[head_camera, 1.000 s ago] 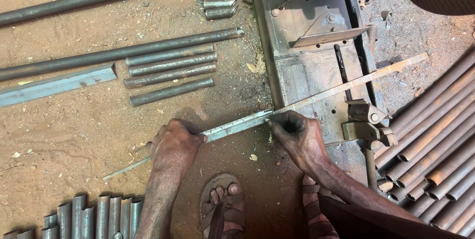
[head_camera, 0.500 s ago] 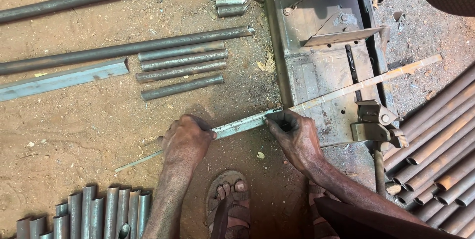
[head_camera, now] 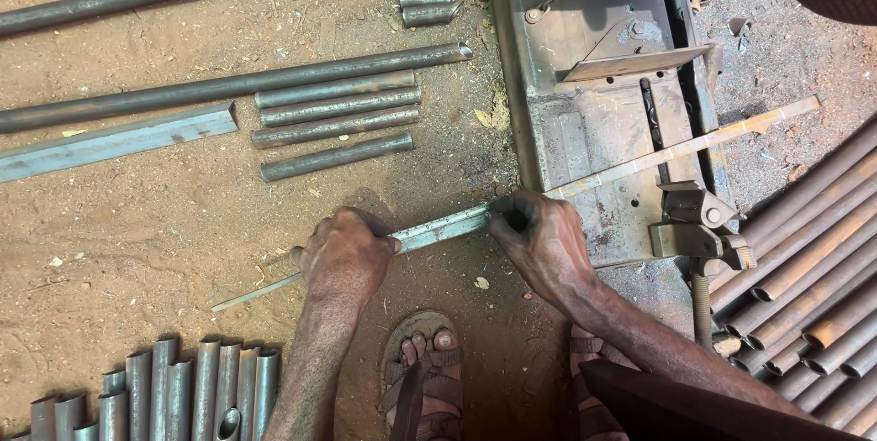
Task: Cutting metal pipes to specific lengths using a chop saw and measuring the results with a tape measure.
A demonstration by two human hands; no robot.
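Note:
A long thin metal angle bar (head_camera: pixel 630 162) lies slantwise across the grey steel base of a cutting machine (head_camera: pixel 585 121) and out over the dirt floor. My left hand (head_camera: pixel 345 254) grips the bar near its lower left part. My right hand (head_camera: pixel 539 240) grips it at the machine's left edge. The bar's right end reaches past the machine's clamp vise (head_camera: pixel 694 222). My sandalled foot (head_camera: pixel 425 377) rests on the ground below the hands.
Several short cut pipes (head_camera: pixel 333 121) and a long pipe (head_camera: pixel 228 85) lie on the dirt at upper left, beside a flat angle piece (head_camera: pixel 114 140). More short tubes (head_camera: pixel 174 391) are stacked at bottom left. Rusty long pipes (head_camera: pixel 804 277) are piled at right.
Both hands have kept their grip on the bar. The view has drifted slightly, so the hands and bar sit a little further right and lower.

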